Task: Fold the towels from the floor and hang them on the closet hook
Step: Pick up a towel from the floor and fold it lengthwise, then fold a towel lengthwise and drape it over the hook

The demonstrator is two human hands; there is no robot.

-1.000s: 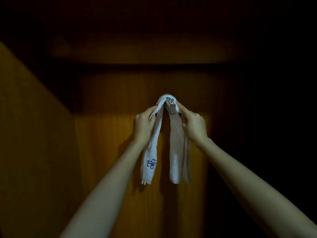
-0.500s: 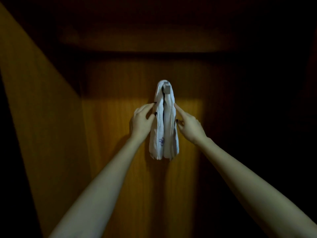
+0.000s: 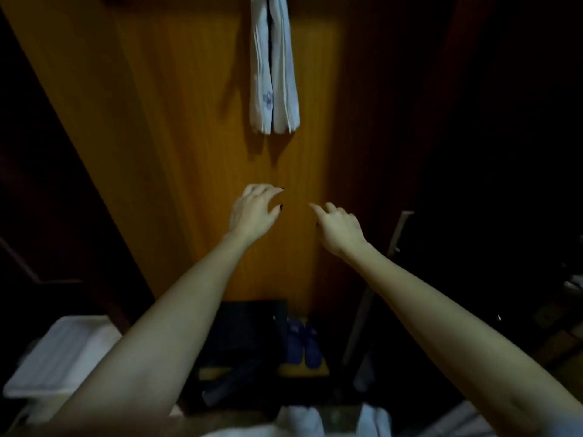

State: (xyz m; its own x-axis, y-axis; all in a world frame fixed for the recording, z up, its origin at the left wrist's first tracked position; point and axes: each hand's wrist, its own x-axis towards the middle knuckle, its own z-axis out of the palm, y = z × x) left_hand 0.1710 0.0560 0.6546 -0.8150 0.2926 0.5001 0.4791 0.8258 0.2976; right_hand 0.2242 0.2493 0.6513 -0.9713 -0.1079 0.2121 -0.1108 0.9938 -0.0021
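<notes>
White towel hangs against the wooden closet wall; both hands below, loosely curled, holding nothing.

Towel white, small blue emblem; closet panel orange-brown woodgrain; slippers blue; bin white.

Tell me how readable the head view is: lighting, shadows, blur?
Head view: dim, only the wooden back panel is lit, both sides near black; the hanging white towel casts a shadow to its left and below; left hand and right hand are readable; lower edge is soft.
</notes>
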